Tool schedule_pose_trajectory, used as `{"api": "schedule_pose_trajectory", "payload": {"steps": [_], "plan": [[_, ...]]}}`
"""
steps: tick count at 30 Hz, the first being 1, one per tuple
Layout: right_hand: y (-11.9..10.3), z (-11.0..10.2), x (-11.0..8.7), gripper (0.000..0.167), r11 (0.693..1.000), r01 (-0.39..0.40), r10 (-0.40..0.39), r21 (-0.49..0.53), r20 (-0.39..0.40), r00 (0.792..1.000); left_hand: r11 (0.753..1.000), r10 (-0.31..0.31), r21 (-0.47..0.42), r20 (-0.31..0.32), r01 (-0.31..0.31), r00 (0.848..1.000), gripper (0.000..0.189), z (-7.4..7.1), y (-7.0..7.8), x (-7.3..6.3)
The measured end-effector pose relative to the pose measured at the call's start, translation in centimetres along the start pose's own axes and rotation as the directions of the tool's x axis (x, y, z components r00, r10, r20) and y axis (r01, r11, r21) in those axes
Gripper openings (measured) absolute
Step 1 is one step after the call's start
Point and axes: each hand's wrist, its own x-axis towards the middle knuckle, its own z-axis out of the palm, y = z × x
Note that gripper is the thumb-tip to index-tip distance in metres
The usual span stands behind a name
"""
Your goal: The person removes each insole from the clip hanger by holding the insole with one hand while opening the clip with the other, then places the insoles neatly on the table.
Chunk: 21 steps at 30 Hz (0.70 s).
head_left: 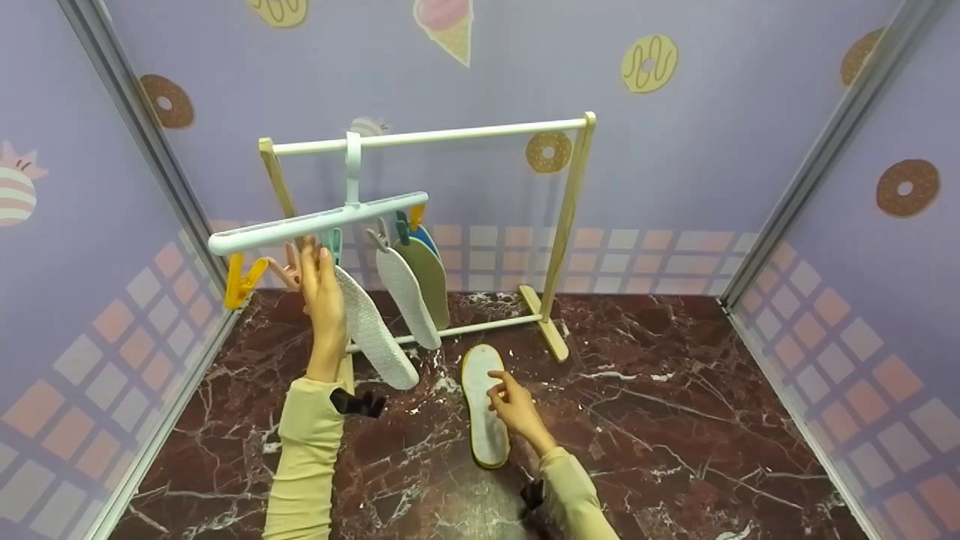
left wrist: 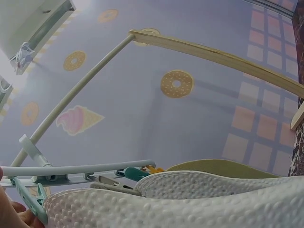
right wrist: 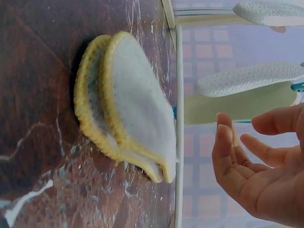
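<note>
At the pale blue clip hanger (head_left: 315,223), my left hand (head_left: 322,300) grips a teal clothespin (left wrist: 31,202), fingers curled against its lower end. From that clothespin hangs a white dimpled insole (head_left: 371,326). Farther along hang a second white insole (head_left: 407,296) on a grey clip, an olive insole (head_left: 427,281) on a dark green clip, and a blue one (head_left: 425,240), mostly hidden. My right hand (right wrist: 266,166) hovers empty with loosely bent fingers. Beneath it, two stacked white fleecy insoles (right wrist: 137,90) with yellow stitched edges lie on the dark marble surface.
The hanger hooks over the top rail of a wooden rack (head_left: 465,135). A yellow clip (head_left: 244,281) and a pink clip (head_left: 287,270) hang at the hanger's near end. The rack's right foot (head_left: 546,326) stands on the marble; purple panels enclose the back and sides.
</note>
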Motion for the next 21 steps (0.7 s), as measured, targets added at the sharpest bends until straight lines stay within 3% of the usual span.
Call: {"api": "schedule_pose_trajectory", "payload": {"steps": [8, 13, 18, 21], "plan": [[-0.8, 0.7, 0.6, 0.027, 0.999, 0.054, -0.054, -0.005, -0.011, 0.998, 0.994, -0.03, 0.104, 0.017, 0.028, 0.999, 0.043, 0.0, 0.0, -0.1], [-1.8, 1.2, 1.5, 0.028, 0.99, 0.136, -0.134, -0.036, 0.048, 0.99, 0.992, -0.03, 0.121, 0.021, 0.027, 0.999, 0.043, 0.1, 0.2, -0.1], [-3.3, 1.9, 2.2, 0.03, 0.97, 0.231, -0.222, -0.07, 0.117, 0.968, 0.992, -0.039, 0.117, 0.032, 0.036, 0.999, 0.043, 0.2, 0.2, -0.2], [-4.1, 2.4, 2.4, 0.031, 0.966, 0.251, -0.241, -0.055, 0.149, 0.959, 0.992, -0.032, 0.123, 0.037, 0.027, 0.999, 0.043, 0.3, 0.4, -0.2]]}}
